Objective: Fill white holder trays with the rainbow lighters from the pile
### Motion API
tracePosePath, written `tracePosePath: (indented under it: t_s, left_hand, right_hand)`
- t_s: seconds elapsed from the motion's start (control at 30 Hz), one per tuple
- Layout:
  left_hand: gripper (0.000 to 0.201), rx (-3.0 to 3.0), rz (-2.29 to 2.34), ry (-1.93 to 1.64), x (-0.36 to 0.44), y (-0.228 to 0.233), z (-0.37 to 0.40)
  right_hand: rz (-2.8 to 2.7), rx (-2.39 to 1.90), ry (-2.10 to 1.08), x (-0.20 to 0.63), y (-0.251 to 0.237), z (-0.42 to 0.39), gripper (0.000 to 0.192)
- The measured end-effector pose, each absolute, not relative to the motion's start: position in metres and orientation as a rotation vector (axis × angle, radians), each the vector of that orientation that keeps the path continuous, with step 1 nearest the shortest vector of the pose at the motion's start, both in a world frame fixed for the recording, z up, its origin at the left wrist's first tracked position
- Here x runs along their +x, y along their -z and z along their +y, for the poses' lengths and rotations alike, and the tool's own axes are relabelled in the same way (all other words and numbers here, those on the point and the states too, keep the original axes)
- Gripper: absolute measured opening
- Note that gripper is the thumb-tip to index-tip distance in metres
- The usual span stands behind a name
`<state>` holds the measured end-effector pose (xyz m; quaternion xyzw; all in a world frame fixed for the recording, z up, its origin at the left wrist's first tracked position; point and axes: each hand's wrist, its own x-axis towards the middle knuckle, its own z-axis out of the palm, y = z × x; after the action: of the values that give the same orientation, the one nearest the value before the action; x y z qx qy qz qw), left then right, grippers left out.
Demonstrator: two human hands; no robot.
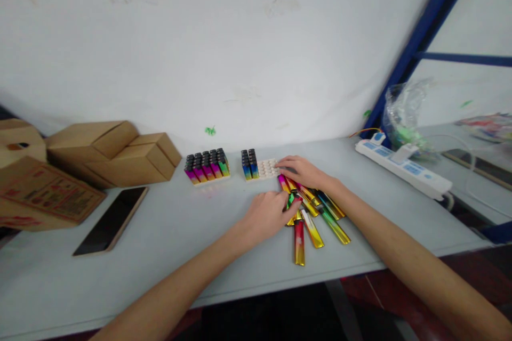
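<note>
Lighters lay loose in a pile on the tabletop, beside a part-filled tray.
Left hand curled, fingertips pinching one lighter; right hand lay flat across the pile's far end, gripping nothing discernible. Glossy, rigid, probably light and slippery; best pinched across the narrow body.

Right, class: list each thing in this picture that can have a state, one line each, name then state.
Full tray: every slot filled with lighters.
Second tray: only its left end filled.
Loose lighters: lying flat in a pile.
Left hand: resting on the pile.
Right hand: touching the second tray's edge.
Phone: screen dark.
Cardboard boxes: closed.
</note>
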<state>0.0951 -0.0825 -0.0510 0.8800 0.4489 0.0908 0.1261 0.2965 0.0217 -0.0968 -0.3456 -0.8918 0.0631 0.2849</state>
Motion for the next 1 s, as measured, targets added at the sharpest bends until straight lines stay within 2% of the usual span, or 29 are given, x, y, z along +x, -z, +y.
tracePosePath:
  t_s: [0.1,0.27,0.53,0.7,0.87,1.0]
  left_hand:
    - [0.058,2.586,1.267,-0.238,0.096,0.052,-0.083]
    - [0.048,2.623,1.201,-0.215,0.092,0.056,-0.080]
    - [0.031,2.269,1.156,-0.513,0.089,0.061,-0.082]
    - [0.035,1.937,1.019,-0.824,0.076,0.049,-0.076]
    - [0.046,1.485,0.812,-0.887,0.066,0.047,-0.066]
    - [0.045,1.312,0.658,-0.877,0.065,0.046,-0.067]
  right_hand:
    - [-2.386,-0.910,-0.182,0.297,0.097,0.022,0.031]
    - [-2.384,-0.924,-0.175,0.297,0.096,0.022,0.031]
    - [-2.356,-0.938,-0.209,0.297,0.095,0.020,0.032]
    - [-2.359,-0.947,-0.213,0.297,0.096,0.020,0.031]
    - [-2.348,-0.931,-0.221,0.297,0.095,0.020,0.030]
    - [-2.363,-0.905,-0.215,0.296,0.091,0.016,0.030]
